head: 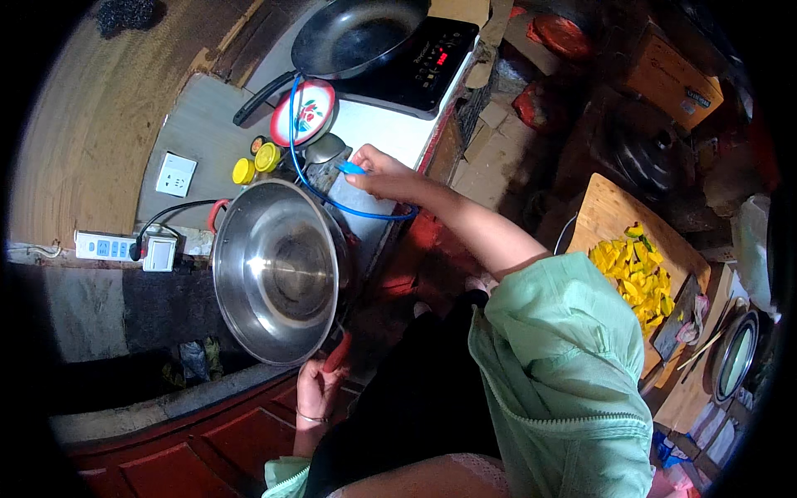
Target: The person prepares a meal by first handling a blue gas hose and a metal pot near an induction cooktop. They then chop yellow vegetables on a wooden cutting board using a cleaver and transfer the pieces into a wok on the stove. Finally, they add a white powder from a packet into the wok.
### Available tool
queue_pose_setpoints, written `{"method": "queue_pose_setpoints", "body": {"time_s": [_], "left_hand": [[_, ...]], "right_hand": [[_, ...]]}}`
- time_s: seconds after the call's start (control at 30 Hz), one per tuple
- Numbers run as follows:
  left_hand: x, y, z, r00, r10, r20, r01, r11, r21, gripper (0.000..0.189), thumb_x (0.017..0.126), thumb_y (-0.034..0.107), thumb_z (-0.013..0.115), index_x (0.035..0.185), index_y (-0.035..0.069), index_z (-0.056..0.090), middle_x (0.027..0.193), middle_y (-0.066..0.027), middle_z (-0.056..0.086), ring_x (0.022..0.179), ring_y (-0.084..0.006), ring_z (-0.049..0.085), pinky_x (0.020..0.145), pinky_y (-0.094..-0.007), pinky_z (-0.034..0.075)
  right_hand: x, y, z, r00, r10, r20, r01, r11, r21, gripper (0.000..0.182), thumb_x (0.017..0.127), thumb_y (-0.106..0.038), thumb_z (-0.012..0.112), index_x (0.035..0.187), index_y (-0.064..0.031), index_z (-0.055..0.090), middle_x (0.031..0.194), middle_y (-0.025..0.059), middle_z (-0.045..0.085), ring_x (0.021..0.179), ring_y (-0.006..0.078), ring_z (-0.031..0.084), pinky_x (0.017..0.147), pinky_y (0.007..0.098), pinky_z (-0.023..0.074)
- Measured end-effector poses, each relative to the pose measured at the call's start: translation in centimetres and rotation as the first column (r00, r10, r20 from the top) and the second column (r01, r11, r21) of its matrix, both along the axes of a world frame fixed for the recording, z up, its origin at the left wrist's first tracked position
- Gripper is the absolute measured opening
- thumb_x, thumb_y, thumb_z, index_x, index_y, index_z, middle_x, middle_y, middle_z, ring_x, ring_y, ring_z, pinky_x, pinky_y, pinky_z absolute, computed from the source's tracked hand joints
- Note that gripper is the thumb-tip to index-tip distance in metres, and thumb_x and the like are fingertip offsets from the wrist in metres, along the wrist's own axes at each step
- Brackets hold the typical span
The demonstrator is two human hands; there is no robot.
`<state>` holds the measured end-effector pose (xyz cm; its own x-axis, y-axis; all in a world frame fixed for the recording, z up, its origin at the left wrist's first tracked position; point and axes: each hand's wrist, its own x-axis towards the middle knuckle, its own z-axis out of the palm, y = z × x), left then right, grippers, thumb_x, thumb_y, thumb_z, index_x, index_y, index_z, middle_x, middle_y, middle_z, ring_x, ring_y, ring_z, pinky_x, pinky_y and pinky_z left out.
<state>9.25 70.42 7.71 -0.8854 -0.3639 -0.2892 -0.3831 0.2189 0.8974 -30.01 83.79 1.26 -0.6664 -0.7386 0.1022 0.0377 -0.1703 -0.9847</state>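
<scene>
My left hand (320,383) grips the red side handle (338,353) of a large stainless-steel pot (280,274). The pot is tilted so its mouth faces me, and its inside looks bare, with a stained bottom. Its other red handle (215,215) is by the wall. Over the counter, my right hand (381,173) pinches a small blue plastic piece (351,168) between thumb and fingers. A thin blue hose (355,210) loops around and passes beneath my right wrist; whether it joins that piece, I cannot tell. A metal ladle (325,149) lies just beyond my right fingers.
A black wok (361,37) sits on a lit induction cooker (429,68). Beside it are a floral enamel dish (305,115) and yellow-lidded jars (268,157). A plugged-in power strip (106,245) is by the wall. Cut yellow pieces (632,274) and a cleaver (677,314) lie on a cutting board (601,205).
</scene>
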Motion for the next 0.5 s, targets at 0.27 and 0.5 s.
{"method": "queue_pose_setpoints", "body": {"time_s": [0.27,0.5], "left_hand": [[0.6,-0.1,1.9,0.495,0.827,0.266,-0.662,0.16,0.732,0.017,0.095,0.017,0.039,0.093,0.003,0.05,0.084,-0.0074,0.052,0.075,-0.0157,0.054,0.073,-0.0268,0.048],[4.7,-7.6,0.4,0.616,0.766,0.183,-0.619,0.327,0.714,0.017,0.097,0.017,0.04,0.088,0.006,0.048,0.072,-0.0012,0.046,0.048,-0.0065,0.035,0.044,-0.019,0.032]], "right_hand": [[-0.7,-0.5,-3.7,0.99,0.036,-0.134,-0.015,0.988,0.154,0.031,0.087,-0.032,0.06,0.078,-0.0024,0.06,0.065,0.0028,0.059,0.062,0.0109,0.053,0.059,0.029,0.0444],[-1.7,-1.5,-2.9,0.94,0.233,-0.248,-0.148,0.936,0.318,0.043,0.093,-0.039,0.049,0.08,-0.0001,0.059,0.063,0.0043,0.053,0.059,0.0148,0.048,0.057,0.0333,0.0419]]}}
